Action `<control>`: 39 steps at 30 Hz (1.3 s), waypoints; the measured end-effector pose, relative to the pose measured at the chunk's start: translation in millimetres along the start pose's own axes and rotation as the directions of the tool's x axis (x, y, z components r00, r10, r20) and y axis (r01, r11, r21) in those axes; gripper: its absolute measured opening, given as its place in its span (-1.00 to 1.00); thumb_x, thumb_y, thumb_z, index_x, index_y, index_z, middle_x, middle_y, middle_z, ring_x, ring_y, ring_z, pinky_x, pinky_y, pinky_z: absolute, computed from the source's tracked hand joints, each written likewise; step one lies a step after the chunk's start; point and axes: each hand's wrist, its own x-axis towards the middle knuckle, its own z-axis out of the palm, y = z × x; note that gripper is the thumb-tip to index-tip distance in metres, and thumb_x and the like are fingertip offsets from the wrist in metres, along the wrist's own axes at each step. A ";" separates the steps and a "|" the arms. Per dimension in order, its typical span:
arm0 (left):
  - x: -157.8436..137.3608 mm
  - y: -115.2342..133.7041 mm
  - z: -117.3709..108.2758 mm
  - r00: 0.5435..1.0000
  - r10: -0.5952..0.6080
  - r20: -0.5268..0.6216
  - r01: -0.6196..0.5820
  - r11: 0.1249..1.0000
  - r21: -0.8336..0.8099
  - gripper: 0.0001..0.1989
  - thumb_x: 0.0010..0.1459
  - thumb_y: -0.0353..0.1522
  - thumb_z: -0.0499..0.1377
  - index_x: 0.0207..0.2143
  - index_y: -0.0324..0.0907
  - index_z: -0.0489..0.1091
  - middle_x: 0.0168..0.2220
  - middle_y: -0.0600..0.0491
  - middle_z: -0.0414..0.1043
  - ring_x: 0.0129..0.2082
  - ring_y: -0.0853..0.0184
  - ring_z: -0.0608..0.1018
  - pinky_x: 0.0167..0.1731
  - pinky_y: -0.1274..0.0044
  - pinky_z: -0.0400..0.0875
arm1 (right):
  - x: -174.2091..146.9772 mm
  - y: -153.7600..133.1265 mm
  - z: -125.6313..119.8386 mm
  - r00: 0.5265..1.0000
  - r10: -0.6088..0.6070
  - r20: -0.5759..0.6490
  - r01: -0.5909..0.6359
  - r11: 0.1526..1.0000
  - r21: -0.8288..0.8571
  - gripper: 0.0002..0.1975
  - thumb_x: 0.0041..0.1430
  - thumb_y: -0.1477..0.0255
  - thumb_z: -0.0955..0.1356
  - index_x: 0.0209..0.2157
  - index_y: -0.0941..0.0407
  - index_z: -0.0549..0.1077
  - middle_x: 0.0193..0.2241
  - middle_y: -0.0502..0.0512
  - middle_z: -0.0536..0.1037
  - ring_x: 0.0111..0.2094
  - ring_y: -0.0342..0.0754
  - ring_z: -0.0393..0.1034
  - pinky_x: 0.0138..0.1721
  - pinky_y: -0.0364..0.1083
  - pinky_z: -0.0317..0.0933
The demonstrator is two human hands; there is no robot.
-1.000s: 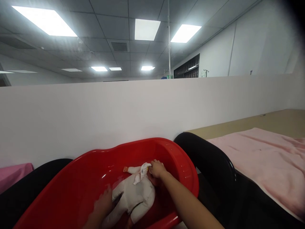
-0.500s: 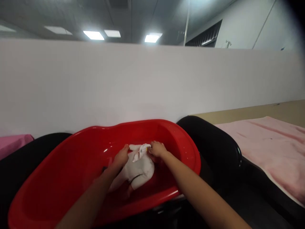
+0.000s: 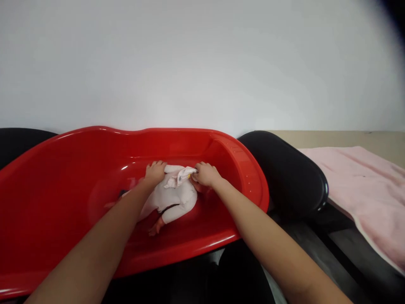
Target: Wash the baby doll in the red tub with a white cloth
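Observation:
A doll (image 3: 172,197) in a white bodysuit lies inside a red baby bathtub (image 3: 253,181). One small doll hand sticks out of a sleeve toward the near side. A white printed cloth (image 3: 181,176) with a bit of yellow sits bunched on the upper part of the doll. My left hand (image 3: 155,171) is closed at the end of the doll's far sleeve; its grip is partly hidden. Beside the doll's head end, my right hand (image 3: 206,174) is closed with the cloth's tip at its fingers. The doll's head is mostly covered by that hand.
Black chair backs (image 3: 281,177) stand at the tub's right and behind its left end. A pink towel (image 3: 367,185) is spread at the right on a beige surface (image 3: 341,138). A white partition (image 3: 196,63) rises right behind the tub.
The view has tilted down, so the ceiling is out of frame. Both hands stay at the same spots on the doll and cloth. More of the doll's near hand shows.

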 end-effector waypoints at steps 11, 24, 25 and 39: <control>-30.3 0.2 -14.3 0.993 -0.119 0.020 0.120 0.991 -0.057 -0.74 0.21 -0.40 0.01 -0.07 -0.29 0.33 -0.09 -0.26 0.44 -0.03 0.01 0.45 -0.07 0.24 0.30 | -4.6 3.2 0.7 0.997 0.007 -0.075 -0.005 1.000 0.022 -0.77 0.11 0.25 0.29 -0.30 0.09 0.44 -0.18 0.16 0.52 -0.17 0.10 0.40 -0.25 -0.02 0.19; -71.1 22.5 -54.0 0.925 -0.360 0.124 0.259 0.356 -0.898 -0.69 0.00 -0.27 0.28 -0.19 -0.20 0.40 -0.23 -0.06 0.51 -0.30 0.22 0.54 -0.41 0.52 0.34 | -10.5 4.5 -6.2 0.939 0.202 -0.279 -0.063 0.898 0.435 -0.67 0.27 0.17 0.16 -0.28 0.09 0.41 -0.34 0.08 0.54 -0.39 -0.03 0.35 -0.41 -0.12 0.11; -74.9 23.4 -53.5 0.923 -0.351 0.159 0.260 0.264 -0.929 -0.71 0.04 -0.26 0.25 -0.20 -0.22 0.40 -0.21 -0.08 0.51 -0.30 0.23 0.55 -0.43 0.54 0.35 | -10.3 5.1 -6.2 0.940 0.211 -0.267 -0.075 0.895 0.441 -0.65 0.26 0.14 0.17 -0.26 0.09 0.41 -0.33 0.09 0.54 -0.37 -0.01 0.36 -0.39 -0.11 0.13; -81.3 0.4 -46.4 0.946 -0.256 0.199 0.212 0.023 -0.977 -0.58 0.34 -0.15 -0.02 -0.09 -0.31 0.43 -0.13 -0.16 0.53 -0.31 0.28 0.59 -0.38 0.52 0.43 | 0.3 -10.8 3.1 0.925 0.279 -0.259 0.081 0.521 0.850 -0.64 0.09 0.29 0.24 -0.08 0.04 0.42 -0.15 0.02 0.52 -0.20 -0.05 0.39 -0.15 -0.08 0.27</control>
